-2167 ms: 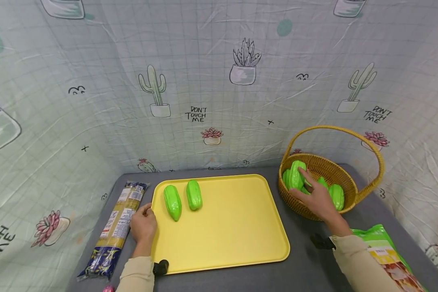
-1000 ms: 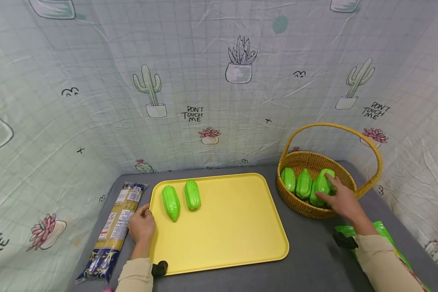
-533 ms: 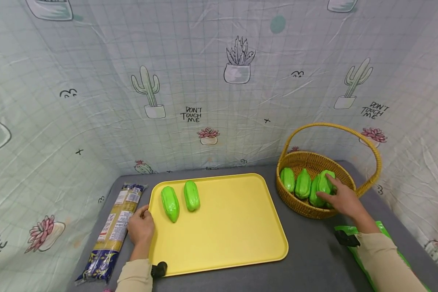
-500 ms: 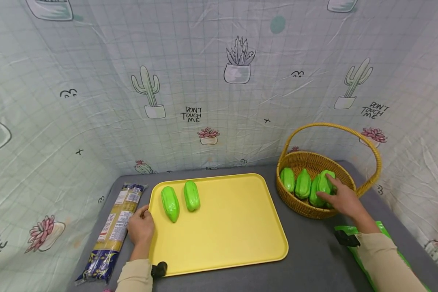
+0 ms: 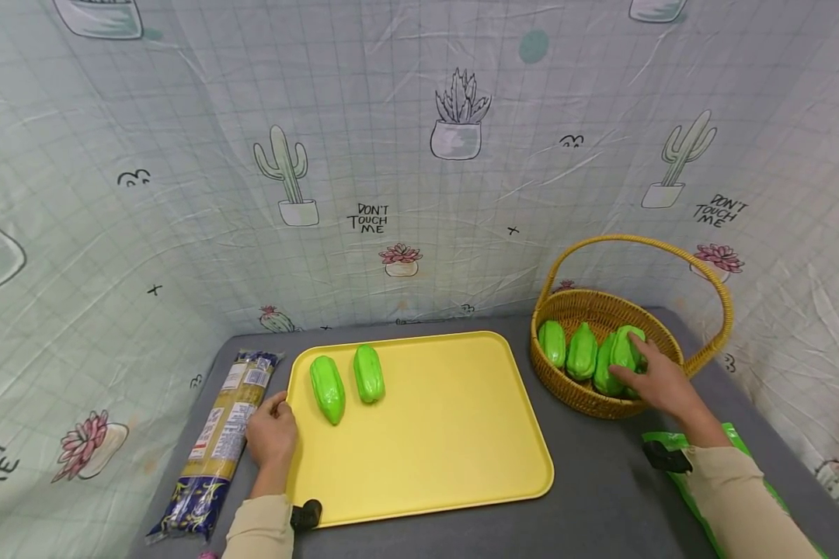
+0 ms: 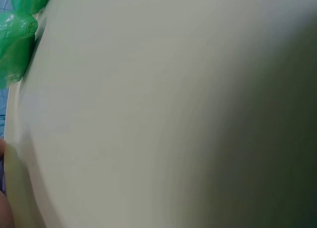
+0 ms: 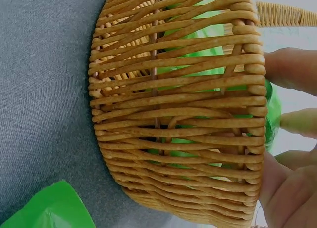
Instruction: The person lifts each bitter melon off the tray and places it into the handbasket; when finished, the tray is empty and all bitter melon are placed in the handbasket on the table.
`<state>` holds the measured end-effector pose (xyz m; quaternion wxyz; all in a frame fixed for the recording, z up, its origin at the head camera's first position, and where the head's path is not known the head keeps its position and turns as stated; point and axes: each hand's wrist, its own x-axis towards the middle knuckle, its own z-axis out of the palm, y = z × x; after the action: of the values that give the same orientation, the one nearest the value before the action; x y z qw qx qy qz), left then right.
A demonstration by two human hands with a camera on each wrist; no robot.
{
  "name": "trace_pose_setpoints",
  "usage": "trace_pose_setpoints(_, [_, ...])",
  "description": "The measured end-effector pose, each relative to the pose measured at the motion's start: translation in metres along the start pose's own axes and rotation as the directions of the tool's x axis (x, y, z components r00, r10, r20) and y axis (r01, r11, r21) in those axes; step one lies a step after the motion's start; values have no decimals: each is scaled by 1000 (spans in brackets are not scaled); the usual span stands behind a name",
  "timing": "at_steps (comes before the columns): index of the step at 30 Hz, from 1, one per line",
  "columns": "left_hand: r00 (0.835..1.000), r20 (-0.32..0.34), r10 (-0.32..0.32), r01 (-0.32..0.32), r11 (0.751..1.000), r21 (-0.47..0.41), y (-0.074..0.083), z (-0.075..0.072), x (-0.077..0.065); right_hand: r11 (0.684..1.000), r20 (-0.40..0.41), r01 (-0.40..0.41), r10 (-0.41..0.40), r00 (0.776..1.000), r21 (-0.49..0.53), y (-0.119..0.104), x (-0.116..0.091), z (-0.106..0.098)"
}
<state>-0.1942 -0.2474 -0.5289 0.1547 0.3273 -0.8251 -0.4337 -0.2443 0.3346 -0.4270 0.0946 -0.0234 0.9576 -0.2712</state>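
Observation:
My right hand (image 5: 663,382) reaches into the wicker basket (image 5: 573,394), thumb and fingers around a shiny, ridged green fruit (image 5: 624,349). Several more such fruits, among them one (image 5: 582,351) with a pointed top, stand side by side in the basket. The right wrist view shows the fingers above the rim, with the woven wall (image 7: 178,114) hiding most of the fruit. At the left edge of the yellow tray (image 5: 447,435), my left hand (image 5: 273,435) holds the rim with curled fingers. Two like fruits, one at left (image 5: 328,390) and one beside it (image 5: 369,374), lie on the tray's far left.
A long pack of dry noodles (image 5: 222,435) lies left of the tray. The basket's tall handle (image 5: 643,241) arches over its opening. Under my right forearm is a green bag (image 5: 737,439), partly hidden. A patterned cloth (image 5: 419,194) hangs behind the grey table (image 5: 587,481).
Over the last two seconds, my right hand moved the held fruit from the basket's left side to its right side. Lately it shifted only slightly. My left hand stays at the tray.

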Motion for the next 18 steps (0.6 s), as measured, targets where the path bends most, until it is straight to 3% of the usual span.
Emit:
trace_pose_setpoints(10, [1000,12,3,-3,1000,0,0,-1,-1,997,-5,17,-17,1000,-73,-1,-6,-3])
trace_pose_setpoints(18, [1000,-15,24,-24,1000,-10,2,-3,-2,983,-22,59,-64,998,-175,-12,-12,-4])
